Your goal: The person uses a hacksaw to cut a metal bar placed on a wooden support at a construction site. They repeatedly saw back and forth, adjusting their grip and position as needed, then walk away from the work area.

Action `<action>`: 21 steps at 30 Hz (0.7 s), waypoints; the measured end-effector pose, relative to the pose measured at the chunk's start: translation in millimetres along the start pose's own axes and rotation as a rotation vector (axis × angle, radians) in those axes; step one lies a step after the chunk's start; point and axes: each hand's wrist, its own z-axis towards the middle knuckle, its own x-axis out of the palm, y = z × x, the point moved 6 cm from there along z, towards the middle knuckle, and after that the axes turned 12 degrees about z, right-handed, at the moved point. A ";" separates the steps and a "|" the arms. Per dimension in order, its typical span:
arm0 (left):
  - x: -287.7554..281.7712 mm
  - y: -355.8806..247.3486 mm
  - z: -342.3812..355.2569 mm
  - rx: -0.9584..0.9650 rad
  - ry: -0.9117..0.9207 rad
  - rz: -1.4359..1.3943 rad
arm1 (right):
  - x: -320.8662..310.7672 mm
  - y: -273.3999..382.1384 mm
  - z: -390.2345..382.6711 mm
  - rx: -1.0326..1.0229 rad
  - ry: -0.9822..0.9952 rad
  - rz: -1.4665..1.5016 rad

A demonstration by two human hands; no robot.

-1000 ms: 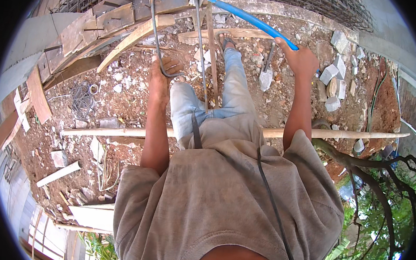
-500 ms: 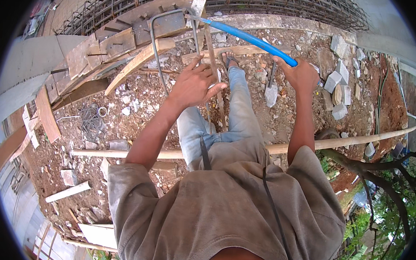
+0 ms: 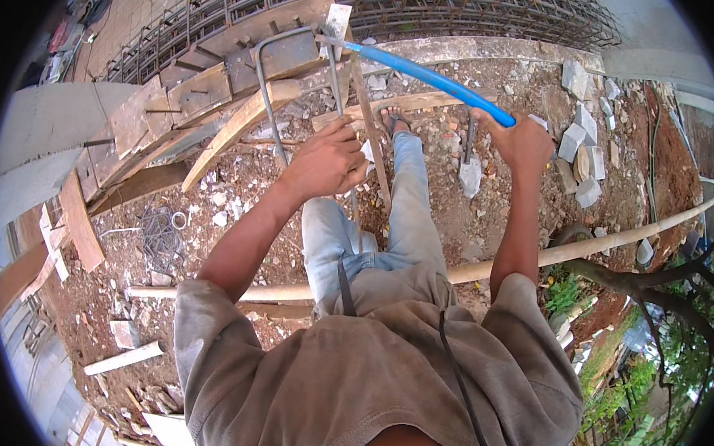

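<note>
A steel rod [image 3: 267, 104], bent into a narrow U, rests at its far end against a nailed wooden board [image 3: 283, 55]. My left hand [image 3: 325, 162] is closed around the rod's right leg, which runs on below it toward my thighs. In my right hand [image 3: 523, 141] is the end of a rebar bending bar [image 3: 429, 76] with a blue sleeve, the fingers wrapped around it. The bar slants up to the left, and its metal tip meets the rod at the U's right corner. How the tip grips the rod is too small to tell.
Stacked rebar cages [image 3: 432, 13] lie along the far side. A long wooden pole [image 3: 598, 250] crosses the ground by my legs. Broken concrete blocks [image 3: 572, 141] sit at the right, near a tree branch [image 3: 612, 277]. Tangled wire [image 3: 161, 237] lies on the rubble at the left.
My left hand's thumb and fingers, more spread before, have closed around the rod. My right hand keeps its hold on the bending bar, which looks nearly unmoved. The view has shifted slightly.
</note>
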 end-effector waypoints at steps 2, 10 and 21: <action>-7.6 -5.8 -7.2 -0.034 0.016 -0.019 | -1.4 1.5 5.8 -0.063 0.001 0.025; -28.4 30.0 -143.7 -1.385 -0.579 -0.704 | -2.6 -5.3 30.4 -0.132 0.122 0.018; 26.1 11.5 -114.9 -1.595 -0.492 -1.136 | -30.9 -10.8 58.7 -0.268 0.022 0.056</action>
